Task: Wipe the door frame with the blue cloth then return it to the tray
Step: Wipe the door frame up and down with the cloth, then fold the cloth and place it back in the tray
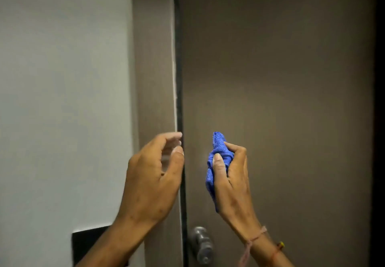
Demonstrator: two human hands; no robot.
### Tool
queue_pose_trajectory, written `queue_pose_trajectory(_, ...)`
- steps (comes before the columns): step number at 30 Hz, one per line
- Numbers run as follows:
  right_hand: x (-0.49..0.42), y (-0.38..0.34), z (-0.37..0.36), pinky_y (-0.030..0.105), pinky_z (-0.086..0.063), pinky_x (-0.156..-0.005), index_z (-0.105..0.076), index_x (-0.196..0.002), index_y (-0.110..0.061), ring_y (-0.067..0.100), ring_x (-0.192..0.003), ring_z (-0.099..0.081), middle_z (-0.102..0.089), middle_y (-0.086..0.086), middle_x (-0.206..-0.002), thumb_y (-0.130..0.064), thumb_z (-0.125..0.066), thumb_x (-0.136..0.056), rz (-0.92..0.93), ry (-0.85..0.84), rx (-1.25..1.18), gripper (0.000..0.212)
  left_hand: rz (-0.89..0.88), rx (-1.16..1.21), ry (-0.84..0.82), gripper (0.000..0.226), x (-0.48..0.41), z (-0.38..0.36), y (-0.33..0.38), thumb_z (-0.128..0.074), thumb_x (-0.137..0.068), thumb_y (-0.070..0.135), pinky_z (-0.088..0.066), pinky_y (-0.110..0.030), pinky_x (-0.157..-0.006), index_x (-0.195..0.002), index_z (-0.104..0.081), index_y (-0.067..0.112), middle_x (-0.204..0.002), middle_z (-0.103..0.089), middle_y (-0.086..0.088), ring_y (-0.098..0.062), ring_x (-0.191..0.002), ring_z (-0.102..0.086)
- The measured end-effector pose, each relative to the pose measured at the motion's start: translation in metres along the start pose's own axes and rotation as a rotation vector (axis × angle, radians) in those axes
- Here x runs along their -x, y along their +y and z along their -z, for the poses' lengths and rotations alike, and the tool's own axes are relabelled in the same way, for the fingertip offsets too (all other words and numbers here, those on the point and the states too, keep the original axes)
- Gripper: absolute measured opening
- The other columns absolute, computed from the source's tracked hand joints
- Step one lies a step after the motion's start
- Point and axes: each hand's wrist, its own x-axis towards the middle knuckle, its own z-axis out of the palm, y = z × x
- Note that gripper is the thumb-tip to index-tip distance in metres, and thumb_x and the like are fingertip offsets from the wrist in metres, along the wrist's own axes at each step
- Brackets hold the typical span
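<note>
A brown door frame (154, 68) runs vertically beside a dark gap, with the brown door (270, 79) to its right. My right hand (231, 179) is raised before the door, shut on a bunched blue cloth (216, 154) that pokes out above and left of the fingers. My left hand (154, 177) is held up in front of the frame's lower part, fingers curled and apart, holding nothing. Its fingertips reach the frame's edge by the gap. No tray is in view.
A pale wall (62, 99) fills the left side. A black plate (89, 246) is mounted on the wall low down, partly behind my left forearm. A metal door knob (201, 243) sticks out of the door below my hands.
</note>
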Motion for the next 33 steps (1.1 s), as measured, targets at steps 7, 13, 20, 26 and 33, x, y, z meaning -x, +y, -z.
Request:
queue_pose_trajectory(7,0.047,0.034,0.093,0.017,-0.033,-0.1,-0.034,-0.121,-0.03,0.01,-0.117,-0.039,-0.039,-0.007,-0.124,-0.031,-0.051,-0.086,0.095,-0.13,0.305,0.04,0.571,0.412,-0.713,0.045,0.034,-0.095,0.035,-0.068,-0.072,0.049,-0.059,-0.035,-0.069,-0.087,-0.067,0.006,-0.081,-0.07,-0.014,-0.023,-0.073,-0.069)
queue_pose_trajectory(13,0.094,0.077,0.225,0.022,-0.028,-0.11,-0.003,-0.142,-0.029,0.004,-0.136,-0.023,-0.021,-0.009,-0.142,-0.048,-0.06,-0.075,-0.356,-0.212,0.331,0.091,0.45,0.407,-1.041,0.014,0.092,-0.209,0.074,-0.059,-0.085,0.02,-0.053,-0.038,-0.072,-0.084,-0.07,0.013,-0.082,-0.074,-0.01,-0.026,-0.073,-0.067)
queue_pose_trajectory(20,0.18,0.137,0.424,0.05,-0.05,-0.096,-0.04,-0.136,-0.019,0.025,-0.114,-0.059,-0.059,0.004,-0.128,-0.042,-0.07,-0.077,-1.056,0.302,-0.243,0.07,0.51,0.59,-1.444,0.014,0.193,-0.355,0.159,-0.055,-0.085,0.01,-0.049,-0.029,-0.067,-0.091,-0.067,0.008,-0.079,-0.066,-0.005,-0.019,-0.069,-0.06)
queue_pose_trajectory(26,0.276,0.22,0.551,0.04,-0.056,-0.089,-0.063,-0.113,-0.008,0.027,-0.104,-0.067,-0.071,0.012,-0.113,-0.028,-0.074,-0.073,-1.174,0.702,-0.259,0.046,0.768,0.538,-1.685,0.024,0.329,-0.507,0.214,-0.058,-0.089,0.012,-0.056,-0.029,-0.056,-0.111,-0.053,0.006,-0.1,-0.065,-0.013,-0.021,-0.075,-0.064)
queue_pose_trajectory(33,0.424,0.342,0.658,0.035,-0.057,-0.076,-0.058,-0.109,-0.008,0.026,-0.097,-0.065,-0.066,0.014,-0.113,-0.02,-0.07,-0.082,-1.494,0.894,0.087,0.033,0.877,0.363,-1.902,0.016,0.551,-0.642,0.232,-0.06,-0.088,0.013,-0.055,-0.032,-0.071,-0.103,-0.055,0.011,-0.102,-0.066,-0.011,-0.024,-0.089,-0.065)
